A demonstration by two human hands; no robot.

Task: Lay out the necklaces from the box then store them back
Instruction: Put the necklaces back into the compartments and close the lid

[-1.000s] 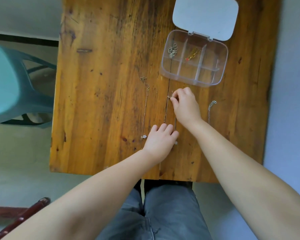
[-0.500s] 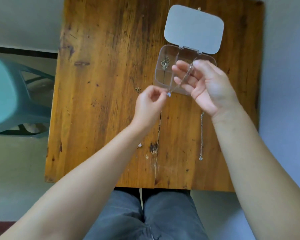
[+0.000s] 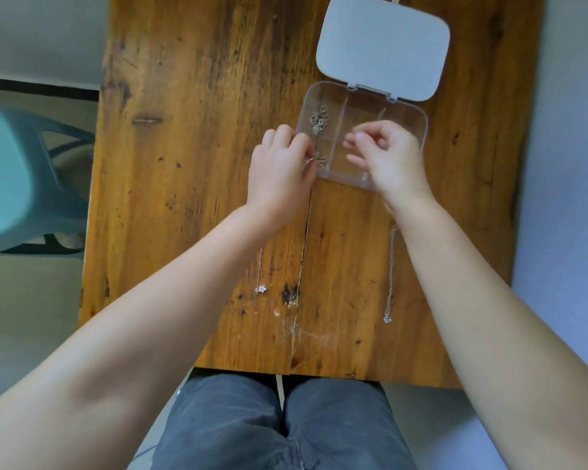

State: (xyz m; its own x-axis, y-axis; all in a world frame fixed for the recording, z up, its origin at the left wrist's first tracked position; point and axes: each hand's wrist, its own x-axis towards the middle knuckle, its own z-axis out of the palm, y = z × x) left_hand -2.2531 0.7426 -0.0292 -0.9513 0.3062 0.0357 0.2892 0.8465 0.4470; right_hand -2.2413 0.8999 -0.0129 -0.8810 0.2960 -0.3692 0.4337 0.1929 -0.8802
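A clear plastic compartment box (image 3: 418,130) sits near the far right of the wooden tabletop (image 3: 190,137), its pale grey lid (image 3: 382,49) hinged open and lying flat beyond it. A tangle of small metal jewellery (image 3: 319,118) rests in the far left compartment.

The left hand (image 3: 279,174) is at the box's near left corner, its fingers (image 3: 294,144) curled closed around a bunched silver necklace (image 3: 314,161), loops of which show at the compartment's edge. The right hand (image 3: 387,157) hovers over the box's near middle compartments, fingers (image 3: 353,142) loosely curled with thumb and forefinger close together; whether they pinch any chain I cannot tell.

Two more necklaces lie stretched out on the tabletop nearer the person. One (image 3: 261,276) with a small flower pendant runs out from under the left forearm. The other (image 3: 390,276) lies just beside the right forearm, ending in a small pendant. They are well apart, on either side of the plank seam (image 3: 302,252). A teal plastic chair (image 3: 17,184) stands to the left of the table.
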